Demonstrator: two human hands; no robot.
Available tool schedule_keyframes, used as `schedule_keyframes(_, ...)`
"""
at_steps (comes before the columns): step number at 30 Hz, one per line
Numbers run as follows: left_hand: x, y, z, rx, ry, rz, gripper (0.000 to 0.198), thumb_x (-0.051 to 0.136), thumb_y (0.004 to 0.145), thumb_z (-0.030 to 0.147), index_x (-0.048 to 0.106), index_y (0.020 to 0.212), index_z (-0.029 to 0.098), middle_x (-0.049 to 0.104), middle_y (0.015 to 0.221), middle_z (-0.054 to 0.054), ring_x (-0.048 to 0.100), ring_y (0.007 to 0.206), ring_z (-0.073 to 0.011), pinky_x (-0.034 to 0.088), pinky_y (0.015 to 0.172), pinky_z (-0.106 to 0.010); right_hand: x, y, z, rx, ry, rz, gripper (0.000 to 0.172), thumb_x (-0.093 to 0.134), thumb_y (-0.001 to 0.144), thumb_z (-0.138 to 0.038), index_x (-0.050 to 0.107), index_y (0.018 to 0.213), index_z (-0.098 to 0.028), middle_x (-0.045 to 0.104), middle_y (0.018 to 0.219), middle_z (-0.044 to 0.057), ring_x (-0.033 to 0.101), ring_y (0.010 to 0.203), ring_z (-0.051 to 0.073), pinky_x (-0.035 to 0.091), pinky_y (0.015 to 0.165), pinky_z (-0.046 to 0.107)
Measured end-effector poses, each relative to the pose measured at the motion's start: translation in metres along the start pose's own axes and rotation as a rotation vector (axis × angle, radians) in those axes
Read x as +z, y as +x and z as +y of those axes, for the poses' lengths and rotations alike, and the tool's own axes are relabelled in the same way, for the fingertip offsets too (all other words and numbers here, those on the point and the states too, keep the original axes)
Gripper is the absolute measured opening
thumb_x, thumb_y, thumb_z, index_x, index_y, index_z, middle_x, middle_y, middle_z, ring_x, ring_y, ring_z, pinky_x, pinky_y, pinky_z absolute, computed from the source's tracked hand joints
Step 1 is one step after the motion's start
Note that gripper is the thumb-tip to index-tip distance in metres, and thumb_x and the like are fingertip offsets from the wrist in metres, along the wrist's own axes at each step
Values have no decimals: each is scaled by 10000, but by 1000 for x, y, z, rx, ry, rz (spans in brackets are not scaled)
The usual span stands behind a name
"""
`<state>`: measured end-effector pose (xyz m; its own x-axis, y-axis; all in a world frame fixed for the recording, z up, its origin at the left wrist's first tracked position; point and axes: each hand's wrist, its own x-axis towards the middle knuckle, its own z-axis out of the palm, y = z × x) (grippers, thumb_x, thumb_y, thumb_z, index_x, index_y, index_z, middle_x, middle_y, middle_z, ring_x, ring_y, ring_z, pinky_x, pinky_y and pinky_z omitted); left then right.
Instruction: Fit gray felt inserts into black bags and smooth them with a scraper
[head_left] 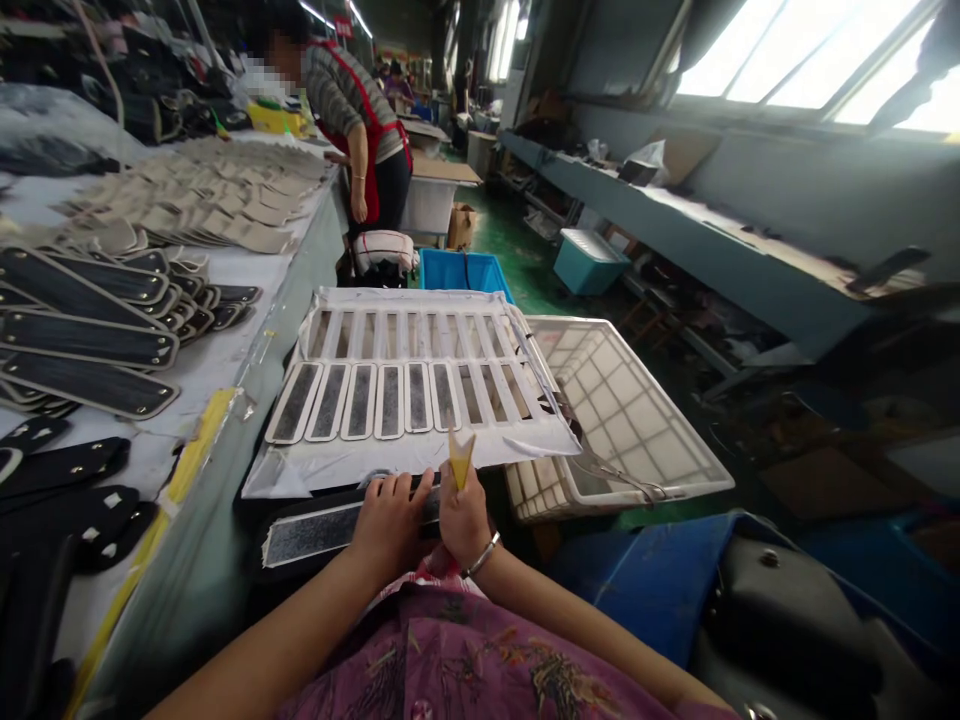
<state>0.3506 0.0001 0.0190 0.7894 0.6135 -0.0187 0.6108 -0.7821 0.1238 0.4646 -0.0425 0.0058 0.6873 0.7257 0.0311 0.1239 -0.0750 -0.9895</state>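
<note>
A long dark panel with a pale border point(311, 535) lies in front of my body on a black surface. My left hand point(390, 520) rests across it, fingers spread and pointing forward; its thumb is hard to make out. Close beside it, my right hand point(465, 520) is closed around a yellow tool with a notched, V-shaped tip point(460, 462) pointing up and forward. Just beyond my hands is a white rack point(420, 452) with two rows of slots. Several pale-edged dark panels point(389, 400) fill part of its nearer row.
Stacked dark straps point(90, 340) and beige pieces point(225, 205) cover the left table point(225, 300). A white crate point(637, 400) stands under the rack's right side. Behind are a blue bin point(465, 270) and a person in a red apron point(367, 130). A long bench point(675, 230) runs along the right.
</note>
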Motion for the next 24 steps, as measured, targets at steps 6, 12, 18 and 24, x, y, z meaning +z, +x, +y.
schedule_keyframes(6,0,-4,8,-10,0,47,765,595,692,554,391,1321,169,543,1065,-141,474,958,-300,311,853,-424,-12,3,-4,151,291,-31,321,475,799,-520,455,773,-200,298,464,-100,267,376,69,243,376,214)
schedule_keyframes(12,6,-7,7,-43,9,29,809,615,667,555,380,1331,157,535,1112,-150,456,989,-300,297,877,-421,-22,-22,-12,148,549,11,321,570,778,-492,480,891,-206,265,493,-105,223,386,53,199,364,194)
schedule_keyframes(18,7,-5,4,-44,-39,24,831,624,648,570,385,1326,152,542,1097,-152,466,985,-308,301,866,-430,-11,-24,-11,108,499,12,311,546,798,-499,469,853,-202,286,492,-96,239,387,56,195,374,213)
schedule_keyframes(24,3,-4,2,-40,-74,4,786,633,659,534,390,1316,177,532,1109,-143,462,988,-302,294,869,-432,-8,-18,1,81,333,25,304,492,833,-499,472,867,-197,331,483,-89,297,388,70,249,381,222)
